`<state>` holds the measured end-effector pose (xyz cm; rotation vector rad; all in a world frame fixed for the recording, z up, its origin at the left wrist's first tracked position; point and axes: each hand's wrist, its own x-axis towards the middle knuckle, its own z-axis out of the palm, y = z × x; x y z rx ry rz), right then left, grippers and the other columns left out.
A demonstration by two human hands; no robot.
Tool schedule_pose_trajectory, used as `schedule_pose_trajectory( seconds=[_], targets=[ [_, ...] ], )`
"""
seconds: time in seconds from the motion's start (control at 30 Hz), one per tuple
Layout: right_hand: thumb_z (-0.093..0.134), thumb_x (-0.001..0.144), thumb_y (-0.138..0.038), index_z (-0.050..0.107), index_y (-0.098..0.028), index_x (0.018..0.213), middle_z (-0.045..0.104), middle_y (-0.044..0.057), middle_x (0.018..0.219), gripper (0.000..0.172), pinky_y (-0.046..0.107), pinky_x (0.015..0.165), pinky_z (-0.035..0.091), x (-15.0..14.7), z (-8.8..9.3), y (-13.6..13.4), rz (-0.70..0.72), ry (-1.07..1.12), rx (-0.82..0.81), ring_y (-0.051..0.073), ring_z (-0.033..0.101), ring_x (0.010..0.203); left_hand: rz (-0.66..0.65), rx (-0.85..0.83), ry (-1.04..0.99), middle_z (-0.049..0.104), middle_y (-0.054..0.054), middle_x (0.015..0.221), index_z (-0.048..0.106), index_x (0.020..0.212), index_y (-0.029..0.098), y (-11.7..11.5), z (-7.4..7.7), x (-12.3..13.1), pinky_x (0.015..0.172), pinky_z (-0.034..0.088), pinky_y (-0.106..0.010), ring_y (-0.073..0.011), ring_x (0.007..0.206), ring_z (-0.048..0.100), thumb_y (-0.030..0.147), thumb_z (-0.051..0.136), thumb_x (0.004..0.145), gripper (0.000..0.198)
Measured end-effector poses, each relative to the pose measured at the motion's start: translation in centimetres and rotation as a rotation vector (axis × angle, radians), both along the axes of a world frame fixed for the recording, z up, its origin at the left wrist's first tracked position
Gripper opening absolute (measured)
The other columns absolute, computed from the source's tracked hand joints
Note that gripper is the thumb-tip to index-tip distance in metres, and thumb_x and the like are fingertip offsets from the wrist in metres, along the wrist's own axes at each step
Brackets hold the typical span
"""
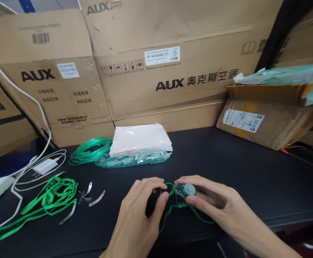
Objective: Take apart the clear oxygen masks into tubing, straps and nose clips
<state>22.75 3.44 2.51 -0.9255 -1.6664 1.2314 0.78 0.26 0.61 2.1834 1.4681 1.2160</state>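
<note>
Near the table's front edge, my right hand (212, 197) grips a clear green oxygen mask (180, 196), thumb and fingers on either side of its round grey valve disc (189, 190). A thin green elastic strap (166, 218) runs from the mask and hangs below it. Just left of the mask, my left hand (145, 204) is closed in a pinch on a loop of that strap by the mask's side. Its fingertips partly hide the loop.
To the left lie a heap of green elastic straps (49, 200) and several thin metal strips (97, 198). Behind are coiled green tubing (90, 150), a clear bag of parts (140, 143) and large cardboard boxes (129, 93). A smaller carton (269, 122) stands right; a white charger (46, 165) with cables, left.
</note>
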Motion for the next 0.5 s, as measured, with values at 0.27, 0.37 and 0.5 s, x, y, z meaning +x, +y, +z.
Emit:
schedule_pose_trajectory(
  seconds=[0.27, 0.37, 0.5],
  targets=[
    [0.083, 0.086, -0.033, 0.08, -0.028, 0.11, 0.081, 0.0, 0.111, 0.025, 0.029, 0.1, 0.061, 0.1, -0.2, 0.2, 0.047, 0.056, -0.069, 0.022, 0.076, 0.109, -0.16, 0.116, 0.314, 0.075, -0.003, 0.121, 0.061, 0.121, 0.03, 0.2, -1.2, 0.0, 0.089, 0.057, -0.046, -0.0271, 0.099, 0.072, 0.021, 0.058, 0.105, 0.019],
    [0.091, 0.075, -0.023, 0.081, -0.026, 0.1, 0.079, -0.002, 0.104, 0.028, 0.026, 0.093, 0.063, -0.1, -0.4, 0.2, 0.033, 0.034, -0.065, 0.021, 0.076, 0.103, -0.214, 0.19, 0.307, 0.075, -0.004, 0.098, 0.062, 0.109, 0.023, 0.1, -1.2, 0.2, 0.074, 0.058, -0.038, -0.0243, 0.082, 0.07, 0.015, 0.048, 0.108, 0.016],
    [0.087, 0.077, -0.019, 0.08, -0.027, 0.093, 0.078, -0.003, 0.095, 0.019, 0.024, 0.086, 0.064, -0.4, -0.4, 0.0, -0.004, 0.018, -0.021, 0.019, 0.076, 0.093, -0.198, 0.158, 0.191, 0.074, -0.001, 0.09, 0.062, 0.106, 0.024, 0.1, -1.3, 0.2, 0.067, 0.055, -0.03, -0.0196, 0.075, 0.069, 0.019, 0.047, 0.11, 0.016]
  ],
)
